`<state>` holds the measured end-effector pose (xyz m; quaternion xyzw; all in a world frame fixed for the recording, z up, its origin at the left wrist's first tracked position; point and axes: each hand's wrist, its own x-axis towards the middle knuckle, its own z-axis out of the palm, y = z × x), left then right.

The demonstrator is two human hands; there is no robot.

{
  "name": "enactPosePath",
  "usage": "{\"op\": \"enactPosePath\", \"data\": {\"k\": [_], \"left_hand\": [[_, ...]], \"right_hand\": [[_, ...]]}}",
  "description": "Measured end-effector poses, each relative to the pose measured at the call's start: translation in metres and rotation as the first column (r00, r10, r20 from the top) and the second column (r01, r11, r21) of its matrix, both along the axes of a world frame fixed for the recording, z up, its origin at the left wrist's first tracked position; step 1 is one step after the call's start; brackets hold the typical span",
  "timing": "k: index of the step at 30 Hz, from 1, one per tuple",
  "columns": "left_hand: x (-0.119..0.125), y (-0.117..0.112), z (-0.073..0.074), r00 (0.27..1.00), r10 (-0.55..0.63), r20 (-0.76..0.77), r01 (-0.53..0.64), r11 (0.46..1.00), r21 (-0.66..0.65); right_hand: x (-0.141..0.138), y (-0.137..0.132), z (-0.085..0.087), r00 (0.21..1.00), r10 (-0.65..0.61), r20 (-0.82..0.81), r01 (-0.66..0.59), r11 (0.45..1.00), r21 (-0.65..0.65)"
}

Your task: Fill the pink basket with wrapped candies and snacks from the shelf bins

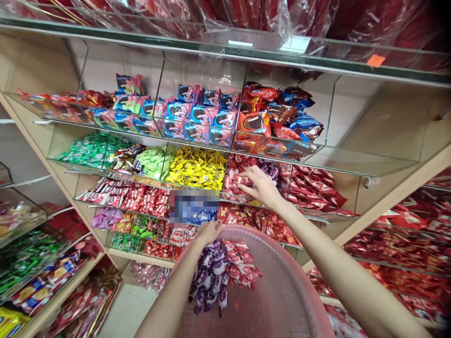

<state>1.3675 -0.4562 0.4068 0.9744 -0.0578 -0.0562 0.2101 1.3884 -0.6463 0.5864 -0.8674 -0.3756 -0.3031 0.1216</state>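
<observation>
A round pink plastic basket [278, 300] with small holes in its wall is close in front of me. Purple-and-white wrapped candies [211, 277] and red-and-white wrapped candies [243, 267] lie inside it. My left hand [210, 232] grips the basket's far rim, its fingers bent over the edge. Above the basket, my right hand [260, 186] reaches over a shelf compartment of red-and-white candies [232, 180], fingers apart and nothing visible in them. More purple candies [273, 171] sit behind that hand, partly hidden.
Yellow-wrapped candies [197, 169] fill the compartment to the left. Red triangular packets [313, 185] lie to the right. Glass dividers and a thick glass shelf edge [218, 44] frame the compartments. Blue and pink cookie packs [200, 115] stand one tier higher.
</observation>
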Motion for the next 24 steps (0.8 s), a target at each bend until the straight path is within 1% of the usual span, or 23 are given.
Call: {"op": "enactPosePath", "data": {"k": [2,3,5,6,8,11,14,16,17,19,22,24], "left_hand": [[0.0,0.0,-0.001,1.0,-0.006,-0.003,0.006,1.0,-0.003],[0.001,0.0,-0.001,1.0,-0.007,-0.005,0.007,1.0,-0.004],[0.001,0.0,-0.002,1.0,-0.005,-0.01,0.005,1.0,-0.005],[0.002,0.0,-0.003,1.0,-0.007,-0.011,0.007,1.0,-0.007],[0.003,0.0,-0.005,1.0,-0.01,-0.007,0.01,1.0,-0.011],[0.003,0.0,-0.006,1.0,-0.013,0.007,0.013,1.0,-0.008],[0.003,-0.001,-0.006,1.0,-0.007,0.01,0.008,1.0,-0.006],[0.002,-0.001,-0.005,1.0,0.001,0.009,-0.001,1.0,-0.001],[0.002,-0.001,-0.005,1.0,0.007,0.008,-0.007,1.0,0.002],[0.002,-0.001,-0.005,1.0,0.015,0.004,-0.015,1.0,0.004],[0.003,-0.001,-0.006,1.0,0.011,0.004,-0.011,1.0,-0.007],[0.004,-0.001,-0.008,1.0,0.006,0.009,-0.006,1.0,-0.011]], "right_hand": [[-0.02,-0.005,0.001,0.999,0.038,-0.016,-0.035,0.991,0.13],[-0.03,-0.007,-0.001,0.998,0.053,-0.03,-0.047,0.984,0.174],[-0.05,-0.011,-0.008,0.993,0.075,-0.091,-0.055,0.977,0.207],[-0.059,-0.013,-0.015,0.986,0.083,-0.143,-0.055,0.98,0.192],[-0.072,-0.017,-0.035,0.959,0.074,-0.274,-0.044,0.992,0.115],[-0.079,-0.023,-0.079,0.887,-0.025,-0.462,-0.014,0.997,-0.079],[-0.077,-0.026,-0.124,0.821,-0.164,-0.547,0.001,0.958,-0.286],[-0.074,-0.025,-0.145,0.792,-0.257,-0.554,0.021,0.918,-0.395],[-0.073,-0.024,-0.152,0.78,-0.295,-0.552,0.03,0.898,-0.438],[-0.071,-0.02,-0.158,0.76,-0.355,-0.544,0.039,0.861,-0.507],[-0.07,-0.012,-0.16,0.747,-0.413,-0.521,0.058,0.821,-0.568],[-0.07,-0.008,-0.161,0.751,-0.429,-0.502,0.079,0.813,-0.577]]}}
